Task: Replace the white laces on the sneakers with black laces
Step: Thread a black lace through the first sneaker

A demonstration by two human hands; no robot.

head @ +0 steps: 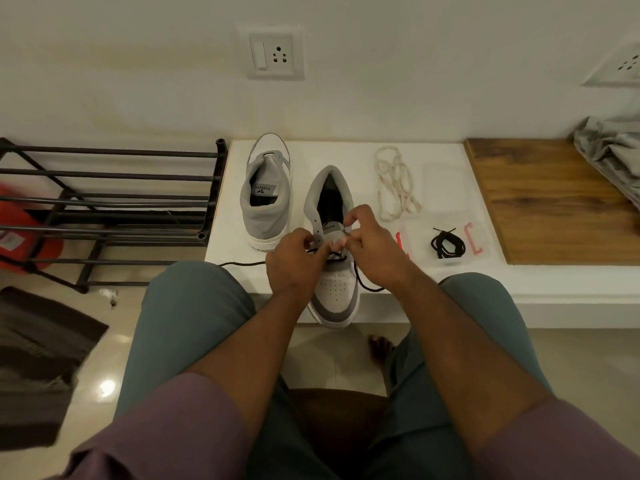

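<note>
Tongue label unreadable. Grey-white sneaker (334, 271), frame centre; my left hand (294, 261) and right hand (372, 244) both pinch black lace (363, 282).

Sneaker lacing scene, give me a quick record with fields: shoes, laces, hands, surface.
near sneaker: toe toward the person, black lace partly threaded
far sneaker: unlaced, heel toward the person
white laces: loose pile right of the shoes
spare black lace: coiled in clear packet
left hand: pinching the lace
right hand: pinching at the eyelets
surface: white ledge
</note>
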